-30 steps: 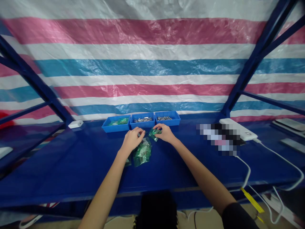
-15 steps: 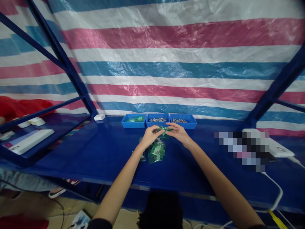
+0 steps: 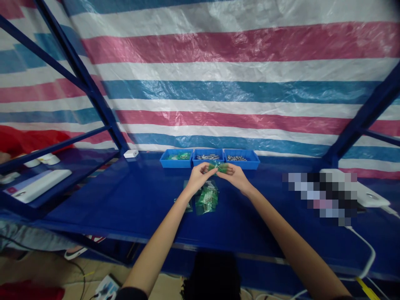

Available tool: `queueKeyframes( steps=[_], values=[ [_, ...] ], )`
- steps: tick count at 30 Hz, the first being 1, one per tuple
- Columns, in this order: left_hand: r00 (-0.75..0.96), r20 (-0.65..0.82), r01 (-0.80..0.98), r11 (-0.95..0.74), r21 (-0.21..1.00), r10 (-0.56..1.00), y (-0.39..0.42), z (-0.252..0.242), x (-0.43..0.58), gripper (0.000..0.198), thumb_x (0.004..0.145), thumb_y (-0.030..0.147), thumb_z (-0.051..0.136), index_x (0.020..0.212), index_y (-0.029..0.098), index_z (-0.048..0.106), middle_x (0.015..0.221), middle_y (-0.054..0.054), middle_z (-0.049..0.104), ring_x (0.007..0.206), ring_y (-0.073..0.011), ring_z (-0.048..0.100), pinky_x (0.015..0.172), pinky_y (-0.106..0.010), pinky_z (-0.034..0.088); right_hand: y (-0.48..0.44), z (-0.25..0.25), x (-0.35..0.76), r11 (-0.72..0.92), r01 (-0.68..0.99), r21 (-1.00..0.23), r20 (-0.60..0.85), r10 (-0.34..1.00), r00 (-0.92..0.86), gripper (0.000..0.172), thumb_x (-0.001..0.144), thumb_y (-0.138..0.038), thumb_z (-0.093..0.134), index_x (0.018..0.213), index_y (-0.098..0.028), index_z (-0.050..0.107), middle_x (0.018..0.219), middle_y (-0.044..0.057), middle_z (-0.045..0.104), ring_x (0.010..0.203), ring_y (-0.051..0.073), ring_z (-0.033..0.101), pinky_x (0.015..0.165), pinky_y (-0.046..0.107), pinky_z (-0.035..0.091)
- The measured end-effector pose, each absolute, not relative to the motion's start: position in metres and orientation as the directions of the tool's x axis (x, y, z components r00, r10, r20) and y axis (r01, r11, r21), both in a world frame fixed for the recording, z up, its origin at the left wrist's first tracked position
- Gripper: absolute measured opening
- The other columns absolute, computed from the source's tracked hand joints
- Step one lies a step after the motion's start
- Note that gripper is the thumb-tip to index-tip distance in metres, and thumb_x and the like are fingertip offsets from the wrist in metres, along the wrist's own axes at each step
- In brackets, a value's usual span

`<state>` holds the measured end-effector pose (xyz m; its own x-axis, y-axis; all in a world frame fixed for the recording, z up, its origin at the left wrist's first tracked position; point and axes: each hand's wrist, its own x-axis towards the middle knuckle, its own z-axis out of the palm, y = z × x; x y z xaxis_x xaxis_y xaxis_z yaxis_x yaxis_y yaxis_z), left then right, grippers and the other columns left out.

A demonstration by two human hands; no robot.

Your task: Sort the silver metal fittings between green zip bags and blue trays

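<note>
Left hand [image 3: 196, 180] and right hand [image 3: 235, 177], both tight on one small green bag [image 3: 219, 167], near blue trays [image 3: 250, 166] of metal parts [image 3: 236, 158].

A small, crinkled green plastic bag [image 3: 218, 167] is held stretched sideways, each end pinched in my fingertips [image 3: 229, 170].

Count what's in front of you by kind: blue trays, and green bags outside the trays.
3 blue trays
1 held green bag, pinched between left hand and right hand
2 loose green bags on the bench, one partly behind the left forearm
Total: 6
</note>
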<state>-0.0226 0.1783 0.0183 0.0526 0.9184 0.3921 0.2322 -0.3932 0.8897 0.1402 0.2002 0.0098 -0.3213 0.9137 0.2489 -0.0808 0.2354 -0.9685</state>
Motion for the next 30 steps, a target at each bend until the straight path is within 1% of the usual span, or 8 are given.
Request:
queueKeyframes(
  steps=[3, 6, 10, 13, 18, 22, 25, 30],
  values=[
    [0.112, 0.35, 0.193, -0.366, 0.91, 0.93, 0.179, 0.018, -0.025, 0.029, 0.071, 0.042, 0.066, 0.077, 0.015, 0.059, 0.07, -0.002, 0.058, 0.064, -0.012, 0.052, 0.059, -0.024, 0.039, 0.198, 0.013, 0.141, 0.188, -0.049, -0.981, 0.194, 0.933, -0.302, 0.032, 0.06, -0.035, 0.073, 0.084, -0.018, 0.06, 0.077, 0.002, 0.067, 0.067, 0.014, 0.062, 0.056, 0.024, 0.048],
    [0.123, 0.332, 0.193, -0.351, 0.916, 0.935, 0.18, 0.018, -0.028, 0.03, 0.07, 0.043, 0.066, 0.076, 0.015, 0.06, 0.066, -0.001, 0.057, 0.06, -0.0113, 0.05, 0.056, -0.023, 0.038, 0.198, 0.014, 0.142, 0.217, -0.031, -0.976, 0.215, 0.923, -0.319, 0.035, 0.062, -0.037, 0.071, 0.09, -0.019, 0.06, 0.081, 0.001, 0.066, 0.066, 0.013, 0.06, 0.052, 0.022, 0.046],
    [0.089, 0.328, 0.178, -0.339, 0.924, 0.94, 0.18, 0.02, -0.029, 0.031, 0.07, 0.044, 0.066, 0.08, 0.014, 0.062, 0.062, 0.0, 0.054, 0.056, -0.01, 0.047, 0.051, -0.022, 0.035, 0.198, 0.014, 0.142, 0.277, -0.036, -0.96, 0.273, 0.907, -0.321, 0.037, 0.066, -0.038, 0.068, 0.097, -0.02, 0.061, 0.088, 0.003, 0.066, 0.07, 0.015, 0.061, 0.053, 0.022, 0.046],
    [0.028, 0.343, 0.185, -0.342, 0.921, 0.939, 0.179, 0.021, -0.028, 0.031, 0.069, 0.043, 0.067, 0.083, 0.016, 0.064, 0.062, 0.0, 0.053, 0.055, -0.0101, 0.046, 0.05, -0.022, 0.035, 0.199, 0.012, 0.141, 0.313, -0.065, -0.948, 0.317, 0.9, -0.3, 0.03, 0.064, -0.035, 0.069, 0.088, -0.02, 0.062, 0.084, 0.002, 0.067, 0.072, 0.016, 0.061, 0.059, 0.025, 0.048],
    [0.074, 0.468, 0.327, -0.464, 0.823, 0.881, 0.182, 0.02, -0.028, 0.016, 0.069, 0.029, 0.069, 0.082, 0.02, 0.068, 0.091, -0.004, 0.058, 0.079, -0.0145, 0.054, 0.058, -0.022, 0.039, 0.203, 0.007, 0.142, 0.417, -0.082, -0.905, 0.424, 0.872, -0.244, 0.015, 0.062, -0.031, 0.07, 0.067, -0.019, 0.061, 0.089, 0.005, 0.066, 0.08, 0.02, 0.062, 0.059, 0.029, 0.049],
    [0.069, 0.531, 0.395, -0.512, 0.763, 0.845, 0.184, 0.019, -0.029, 0.007, 0.072, 0.021, 0.065, 0.078, 0.022, 0.069, 0.097, -0.005, 0.055, 0.09, -0.017, 0.054, 0.064, -0.024, 0.041, 0.205, 0.006, 0.147, 0.572, 0.08, -0.816, 0.556, 0.816, -0.157, 0.007, 0.065, -0.025, 0.066, 0.061, -0.019, 0.065, 0.1, 0.008, 0.062, 0.096, 0.023, 0.058, 0.059, 0.028, 0.05],
    [0.045, 0.553, 0.437, -0.514, 0.738, 0.832, 0.184, 0.019, -0.03, 0.016, 0.071, 0.018, 0.066, 0.086, 0.024, 0.069, 0.101, -0.005, 0.053, 0.095, -0.0179, 0.052, 0.065, -0.024, 0.042, 0.206, 0.006, 0.149, 0.596, 0.12, -0.794, 0.586, 0.803, -0.108, 0.007, 0.067, -0.022, 0.063, 0.061, -0.02, 0.066, 0.104, 0.009, 0.058, 0.101, 0.024, 0.056, 0.056, 0.026, 0.049],
    [0.03, 0.599, 0.489, -0.535, 0.689, 0.8, 0.181, 0.021, -0.029, 0.03, 0.071, 0.014, 0.066, 0.099, 0.026, 0.065, 0.107, -0.005, 0.05, 0.102, -0.0189, 0.049, 0.067, -0.023, 0.043, 0.207, 0.004, 0.147, 0.595, 0.1, -0.798, 0.58, 0.802, -0.142, 0.006, 0.066, -0.021, 0.066, 0.06, -0.02, 0.067, 0.091, 0.007, 0.061, 0.089, 0.021, 0.059, 0.069, 0.031, 0.05]
  ],
)
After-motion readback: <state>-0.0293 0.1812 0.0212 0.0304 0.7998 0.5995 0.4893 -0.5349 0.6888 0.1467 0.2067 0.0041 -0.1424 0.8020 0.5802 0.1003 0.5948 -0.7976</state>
